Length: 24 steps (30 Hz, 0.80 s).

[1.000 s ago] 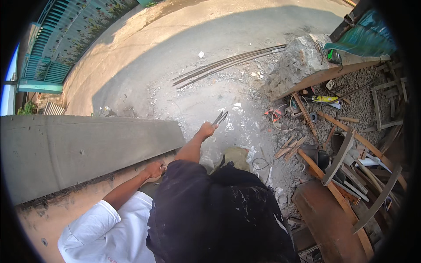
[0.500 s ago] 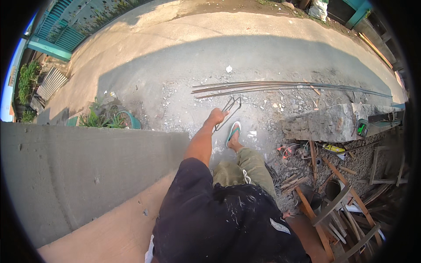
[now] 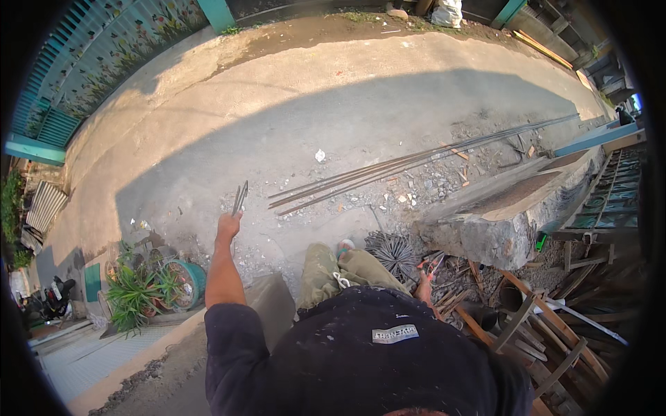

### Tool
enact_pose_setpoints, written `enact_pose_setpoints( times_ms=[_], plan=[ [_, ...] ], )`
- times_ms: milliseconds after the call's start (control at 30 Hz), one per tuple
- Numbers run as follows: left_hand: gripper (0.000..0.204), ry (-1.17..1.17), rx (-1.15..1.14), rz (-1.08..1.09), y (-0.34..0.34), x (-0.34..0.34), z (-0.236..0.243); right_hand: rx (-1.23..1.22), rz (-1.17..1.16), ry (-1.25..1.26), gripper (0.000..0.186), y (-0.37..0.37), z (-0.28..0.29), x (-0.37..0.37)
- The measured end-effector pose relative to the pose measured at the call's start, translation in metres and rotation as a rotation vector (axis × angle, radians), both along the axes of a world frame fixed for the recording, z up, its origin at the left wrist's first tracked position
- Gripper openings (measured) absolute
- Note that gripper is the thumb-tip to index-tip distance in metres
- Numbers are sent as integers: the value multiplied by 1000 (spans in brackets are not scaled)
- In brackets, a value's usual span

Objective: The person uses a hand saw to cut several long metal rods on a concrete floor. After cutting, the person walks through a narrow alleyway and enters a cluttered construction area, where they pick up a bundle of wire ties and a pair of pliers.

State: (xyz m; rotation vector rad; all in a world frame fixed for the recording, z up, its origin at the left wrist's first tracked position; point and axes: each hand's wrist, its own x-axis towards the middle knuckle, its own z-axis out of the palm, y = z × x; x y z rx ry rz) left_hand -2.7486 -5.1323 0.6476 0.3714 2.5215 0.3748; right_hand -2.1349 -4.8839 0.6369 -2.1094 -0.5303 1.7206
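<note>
Out to the left, my left hand (image 3: 229, 225) is closed around a bent steel-rod stirrup (image 3: 240, 197), seen nearly edge-on, its dark rods pointing up past my fist. My right hand (image 3: 424, 286) is low at my right side, partly hidden by my shirt. It seems closed on a red-handled tool (image 3: 430, 265), perhaps pliers, too small to be sure. Beside that hand lies a bundle of thin dark rods (image 3: 392, 254), fanned out on the ground. Long steel bars (image 3: 361, 175) stretch across the rubble ahead of me.
A rough concrete block (image 3: 479, 239) is on my right, above a pile of wooden pieces (image 3: 534, 326). At left, a low concrete wall (image 3: 267, 308) stands near potted plants (image 3: 139, 295) and a green pot (image 3: 187, 284). Stone rubble (image 3: 423, 187) lies around the bars.
My left hand has moved left with the stirrup, which has turned edge-on. My right hand has come into view. The view has shifted, showing more plants and less of the wall.
</note>
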Motion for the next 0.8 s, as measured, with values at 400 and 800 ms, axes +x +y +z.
enact_pose_setpoints(
  times_ms=[400,800],
  plan=[
    [52,-344,-220,423,-67,-49,-96,632,1338,-692,43,183,-74,-148],
    [50,81,-265,174,251,-613,-112,-4,469,-251,45,496,28,-534]
  ],
)
